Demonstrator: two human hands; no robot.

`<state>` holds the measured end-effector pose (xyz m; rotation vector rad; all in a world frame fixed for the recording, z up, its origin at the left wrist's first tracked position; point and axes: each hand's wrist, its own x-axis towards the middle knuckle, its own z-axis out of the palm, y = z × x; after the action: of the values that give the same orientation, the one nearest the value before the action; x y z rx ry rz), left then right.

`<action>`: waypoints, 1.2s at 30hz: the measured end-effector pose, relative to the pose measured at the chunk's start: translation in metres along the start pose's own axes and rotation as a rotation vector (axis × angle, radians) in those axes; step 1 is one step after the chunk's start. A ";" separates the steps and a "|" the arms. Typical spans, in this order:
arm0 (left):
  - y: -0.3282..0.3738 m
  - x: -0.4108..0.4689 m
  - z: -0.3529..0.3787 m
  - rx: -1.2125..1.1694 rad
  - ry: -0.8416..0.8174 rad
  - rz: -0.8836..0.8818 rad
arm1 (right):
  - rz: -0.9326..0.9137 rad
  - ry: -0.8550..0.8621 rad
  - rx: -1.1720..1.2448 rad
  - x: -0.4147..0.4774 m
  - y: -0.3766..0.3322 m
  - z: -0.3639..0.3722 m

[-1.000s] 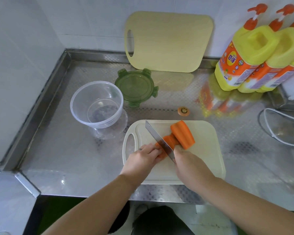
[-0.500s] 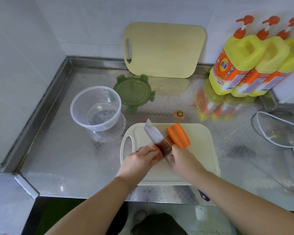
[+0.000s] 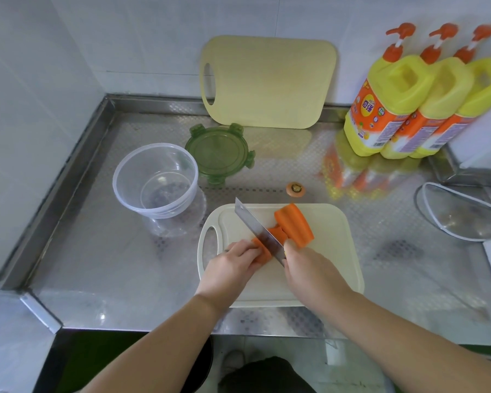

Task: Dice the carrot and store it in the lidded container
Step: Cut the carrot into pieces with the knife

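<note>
Carrot (image 3: 294,226) lay part-cut on cutting board (image 3: 332,251); near piece half hidden under left hand (image 3: 233,269), fingers curled holding it. Knife (image 3: 255,231) blade sat in the cut, handle hidden inside right hand (image 3: 309,268), grip closed round it. Container (image 3: 131,207) and lid (image 3: 219,153) sat on worktop (image 3: 97,265), left of board

view: one wide-angle head camera.
position: close above the front edge of the counter (image 3: 97,265).
facing: forward and down, toward the wall (image 3: 153,38).
centre: board (image 3: 338,236) with carrot (image 3: 294,228).
bottom: floor (image 3: 267,344) below the counter edge.
</note>
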<state>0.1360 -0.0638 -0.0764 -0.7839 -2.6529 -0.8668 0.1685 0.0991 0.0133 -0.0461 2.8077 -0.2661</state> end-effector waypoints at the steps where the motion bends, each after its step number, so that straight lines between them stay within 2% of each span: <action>1: 0.000 0.000 0.000 -0.001 -0.001 0.003 | 0.002 -0.006 -0.011 0.000 0.000 0.000; 18: -0.009 0.000 0.006 -0.029 0.045 0.049 | -0.049 -0.149 -0.011 0.024 0.006 0.015; 26: -0.011 0.000 0.004 -0.001 0.035 0.072 | 0.018 -0.117 0.100 0.025 0.008 0.021; 29: -0.009 0.002 0.000 -0.002 0.032 0.080 | 0.048 -0.054 0.154 0.023 0.009 0.016; 36: -0.002 0.002 -0.006 -0.006 0.038 0.062 | -0.010 -0.003 0.058 0.006 0.002 -0.001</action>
<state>0.1333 -0.0676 -0.0717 -0.8382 -2.5796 -0.8654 0.1624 0.1009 0.0118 -0.0466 2.7961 -0.3487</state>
